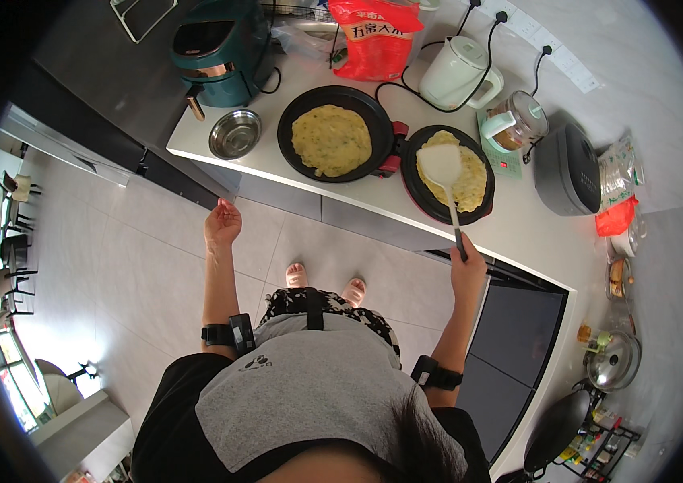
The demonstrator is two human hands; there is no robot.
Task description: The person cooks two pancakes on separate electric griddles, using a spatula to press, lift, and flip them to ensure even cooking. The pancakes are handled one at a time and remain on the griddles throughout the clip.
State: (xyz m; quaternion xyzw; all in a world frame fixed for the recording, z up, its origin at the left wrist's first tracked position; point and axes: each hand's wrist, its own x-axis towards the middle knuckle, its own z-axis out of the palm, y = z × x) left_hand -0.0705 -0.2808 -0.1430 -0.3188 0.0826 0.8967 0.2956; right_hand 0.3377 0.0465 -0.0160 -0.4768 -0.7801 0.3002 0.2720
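Observation:
My right hand [468,265] grips the dark end of a spatula [441,163] with a broad pale blade. The blade rests over a yellow, green-flecked pancake [473,181] in the right-hand pan [412,192] of an opened double-sided electric griddle, covering part of it. A second pancake [331,140], whole and round, lies in the larger left-hand pan [380,115]. Red hinge parts [398,145] join both pans. Below the counter's left end, my left hand [222,223] is held palm up, loosely curled and empty, nearest a steel bowl [235,134].
Behind the griddle stand a green air fryer [217,54], a red bag [376,39], a pale kettle [457,72], and a glass jug [515,121]. A grey appliance [567,169] is farther right. Power cords [411,90] trail across the white counter [534,241]. A wok [558,428] sits at lower right.

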